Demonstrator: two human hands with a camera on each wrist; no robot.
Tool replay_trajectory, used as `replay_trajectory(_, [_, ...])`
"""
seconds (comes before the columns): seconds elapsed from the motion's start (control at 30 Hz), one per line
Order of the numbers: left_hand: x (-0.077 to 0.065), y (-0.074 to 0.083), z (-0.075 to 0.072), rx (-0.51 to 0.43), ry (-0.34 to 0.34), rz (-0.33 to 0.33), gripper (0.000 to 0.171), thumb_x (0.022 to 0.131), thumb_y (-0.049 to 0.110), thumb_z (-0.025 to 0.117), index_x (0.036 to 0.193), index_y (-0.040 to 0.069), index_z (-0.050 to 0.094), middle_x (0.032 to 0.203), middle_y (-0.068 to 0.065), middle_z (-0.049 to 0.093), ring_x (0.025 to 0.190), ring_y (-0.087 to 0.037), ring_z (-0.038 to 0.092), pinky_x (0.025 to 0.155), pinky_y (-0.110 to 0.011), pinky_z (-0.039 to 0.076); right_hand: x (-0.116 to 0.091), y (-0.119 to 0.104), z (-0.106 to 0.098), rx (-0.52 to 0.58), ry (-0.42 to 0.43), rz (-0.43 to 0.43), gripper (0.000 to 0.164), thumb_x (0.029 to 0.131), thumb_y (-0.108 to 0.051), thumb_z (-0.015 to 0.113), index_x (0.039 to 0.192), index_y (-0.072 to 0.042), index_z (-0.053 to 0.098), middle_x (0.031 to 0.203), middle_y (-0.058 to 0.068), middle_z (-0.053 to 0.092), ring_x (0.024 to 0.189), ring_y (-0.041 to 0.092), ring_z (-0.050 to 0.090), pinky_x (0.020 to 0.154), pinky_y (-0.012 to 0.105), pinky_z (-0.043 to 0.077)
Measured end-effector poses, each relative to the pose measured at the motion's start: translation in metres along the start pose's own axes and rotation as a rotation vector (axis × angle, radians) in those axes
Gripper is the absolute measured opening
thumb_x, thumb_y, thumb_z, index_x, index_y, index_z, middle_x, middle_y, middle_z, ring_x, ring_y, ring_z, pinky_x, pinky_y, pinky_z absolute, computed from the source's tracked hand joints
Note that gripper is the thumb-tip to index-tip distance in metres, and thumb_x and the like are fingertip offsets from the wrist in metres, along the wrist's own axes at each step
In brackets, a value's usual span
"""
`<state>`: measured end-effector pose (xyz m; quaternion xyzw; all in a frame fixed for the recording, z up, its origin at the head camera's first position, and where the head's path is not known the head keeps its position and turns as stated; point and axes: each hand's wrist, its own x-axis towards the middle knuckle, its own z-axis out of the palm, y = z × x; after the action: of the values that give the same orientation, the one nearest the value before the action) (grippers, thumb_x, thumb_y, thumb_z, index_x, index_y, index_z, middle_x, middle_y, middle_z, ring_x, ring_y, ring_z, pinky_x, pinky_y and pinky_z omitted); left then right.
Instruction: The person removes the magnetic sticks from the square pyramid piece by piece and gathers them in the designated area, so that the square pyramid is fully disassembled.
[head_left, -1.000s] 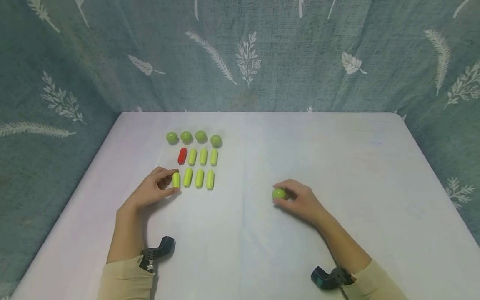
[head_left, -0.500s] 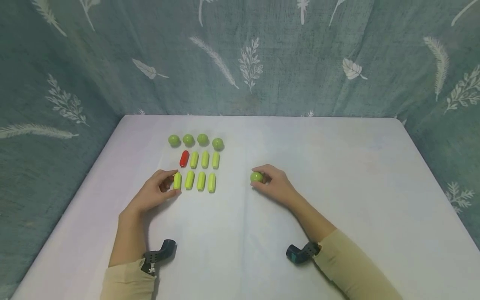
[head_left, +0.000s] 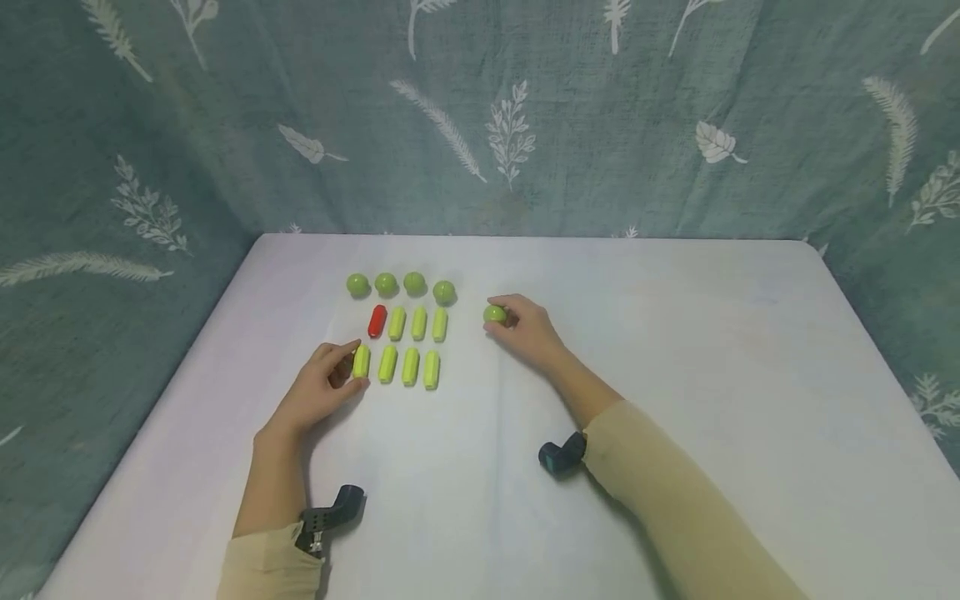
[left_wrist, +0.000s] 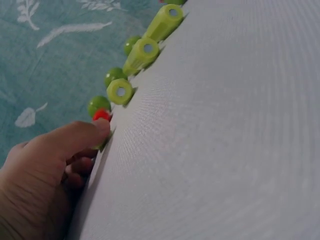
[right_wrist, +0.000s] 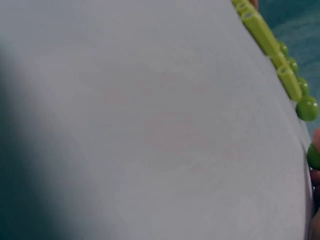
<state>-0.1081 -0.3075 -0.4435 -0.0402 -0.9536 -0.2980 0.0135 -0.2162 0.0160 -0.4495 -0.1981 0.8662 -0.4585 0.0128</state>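
My left hand (head_left: pixel 318 387) pinches the leftmost yellow-green hexagonal stick (head_left: pixel 362 362) of the nearer row, thumb at its near end and forefinger at its far end. In the left wrist view the thumb hides most of that stick. With thumb and fingertips, my right hand (head_left: pixel 529 335) holds a shiny green ball (head_left: pixel 494 314), to the right of the farther row of sticks. Only part of this ball (right_wrist: pixel 314 157) shows at the right edge of the right wrist view. A red stick (head_left: pixel 377 321) begins the farther row, followed by several yellow-green sticks (head_left: pixel 418 323).
Beyond the sticks, several green balls (head_left: pixel 386 284) form a row, the rightmost ball (head_left: pixel 444 292) sitting slightly nearer. All lie on a white table (head_left: pixel 675 350). Green leaf-patterned cloth (head_left: pixel 585 125) rises along its back and sides. Each wrist wears a black camera mount (head_left: pixel 562 455).
My right hand has carried the green ball leftward and away from me, to beside the rows. The left hand keeps its grip on the same stick, and the head view has shifted slightly.
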Motion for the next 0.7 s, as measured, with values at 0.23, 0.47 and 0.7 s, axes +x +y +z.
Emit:
replay_trajectory(0.23, [0.0, 0.0, 0.003, -0.009, 0.018, -0.012, 0.057, 0.084, 0.022, 0.067, 0.136, 0.005, 0.049, 0.105, -0.008, 0.051, 0.084, -0.019, 0.045, 0.07, -0.027, 0.042, 0.026, -0.008, 0.007, -0.073, 0.014, -0.009, 0.04, 0.088, -0.018, 0.067, 0.127, -0.011, 0.058, 0.122, 0.006, 0.056, 0.106, 0.02, 0.056, 0.091, 0.029, 0.048])
replay_trajectory(0.47, [-0.002, 0.0, 0.009, -0.021, 0.023, -0.021, 0.057, 0.084, 0.022, 0.068, 0.135, 0.006, 0.05, 0.105, -0.007, 0.052, 0.084, -0.018, 0.045, 0.07, -0.026, 0.042, 0.043, -0.006, 0.013, -0.213, 0.029, 0.035, 0.044, 0.086, -0.027, 0.07, 0.127, -0.015, 0.058, 0.118, 0.004, 0.053, 0.108, 0.018, 0.054, 0.094, 0.029, 0.044])
replay_trajectory(0.7, [-0.001, 0.0, 0.005, -0.006, 0.043, -0.033, 0.056, 0.084, 0.021, 0.068, 0.135, 0.006, 0.05, 0.106, -0.007, 0.052, 0.085, -0.018, 0.045, 0.07, -0.026, 0.042, 0.056, -0.006, 0.015, -0.184, 0.024, 0.094, 0.05, 0.082, -0.034, 0.073, 0.124, -0.015, 0.057, 0.12, 0.001, 0.054, 0.111, 0.017, 0.053, 0.098, 0.031, 0.042])
